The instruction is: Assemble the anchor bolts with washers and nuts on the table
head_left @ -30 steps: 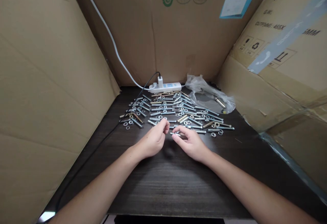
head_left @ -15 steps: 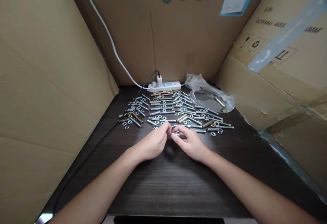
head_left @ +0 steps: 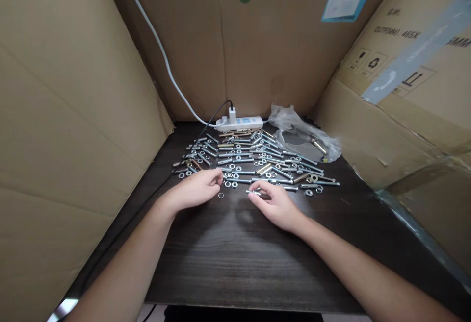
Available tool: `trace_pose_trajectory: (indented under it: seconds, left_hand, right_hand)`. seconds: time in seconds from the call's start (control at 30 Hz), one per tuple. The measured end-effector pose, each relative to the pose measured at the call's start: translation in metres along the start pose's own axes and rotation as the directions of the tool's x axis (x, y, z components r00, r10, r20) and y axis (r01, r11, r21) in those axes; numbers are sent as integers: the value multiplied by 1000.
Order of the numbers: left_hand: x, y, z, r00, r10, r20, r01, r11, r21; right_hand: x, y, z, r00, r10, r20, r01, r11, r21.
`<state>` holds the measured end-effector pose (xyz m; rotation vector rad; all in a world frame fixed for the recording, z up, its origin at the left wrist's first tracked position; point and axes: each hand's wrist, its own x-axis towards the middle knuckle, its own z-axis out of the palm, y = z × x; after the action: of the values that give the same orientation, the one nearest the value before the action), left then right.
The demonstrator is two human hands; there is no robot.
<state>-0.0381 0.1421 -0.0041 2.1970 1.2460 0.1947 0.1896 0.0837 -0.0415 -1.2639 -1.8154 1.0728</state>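
Observation:
My right hand [head_left: 277,205] is closed around a small silver bolt [head_left: 253,192], pinched between thumb and fingers just above the table, its end pointing left. My left hand [head_left: 198,187] hovers at the left front of the hardware, its fingers curled together; anything in them is hidden. Just right of its fingertips lie a flat washer [head_left: 227,184] and a hex nut [head_left: 234,185]. A thin ring [head_left: 221,195] rests on the wood below them. Beyond both hands, rows of metal sleeves and long bolts [head_left: 235,161] spread out, with nuts and washers between them.
A white power strip [head_left: 239,123] with a plugged-in charger stands behind the hardware. Right of it lies a clear plastic bag [head_left: 294,128] with a few metal pieces. A black cable [head_left: 147,199] crosses the left side of the dark table [head_left: 235,268]. Cardboard walls [head_left: 272,52] enclose three sides.
My left hand has moved left, away from my right hand and the bolt, toward the loose washers. My right hand stays in place with the bolt. The view has shifted slightly.

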Motion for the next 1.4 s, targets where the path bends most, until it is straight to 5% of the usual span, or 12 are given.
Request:
trace_pose_trajectory:
  seconds: [0.23,0.57,0.83,1.4]
  left_hand:
    - [-6,5,2,988,-3,154,-6,998,55]
    - [-3,5,7,987,-53,155,45,997,58]
    - [5,26,27,985,122,-126,-132,988,-78]
    - [4,34,36,965,244,-99,-256,959,-125]
  right_hand:
    - [-1,-1,0,1000,24,17,-24,999,24]
    - [0,0,0,1000,18,9,-18,1000,16]
    - [0,-2,0,999,18,34,-19,999,50]
    - [2,3,-2,999,-30,17,29,999,25]
